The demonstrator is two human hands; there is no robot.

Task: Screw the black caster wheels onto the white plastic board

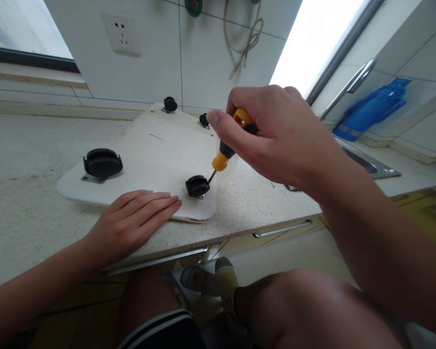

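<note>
A white board (148, 155) lies on the countertop with black caster wheels at its corners. My right hand (272, 135) is wrapped round the handle of a yellow and black screwdriver (225, 150). The screwdriver is tilted, and its shaft reaches down beside the near right caster (197, 186); the tip is hidden behind that wheel. Flat on the board's near edge, my left hand (138, 218) rests with fingers stretched out, just left of the same caster. The larger-looking near left caster (102, 163) and two far casters (170, 103) stand untouched.
A speckled countertop (22, 194) runs along the tiled wall, which carries a socket (121, 34) and a hanging tied cord (252, 41). To the right are a sink (381, 168), a faucet (359, 77) and a blue thermos-like container (374, 109). Drawer handles (283, 230) sit below the counter edge.
</note>
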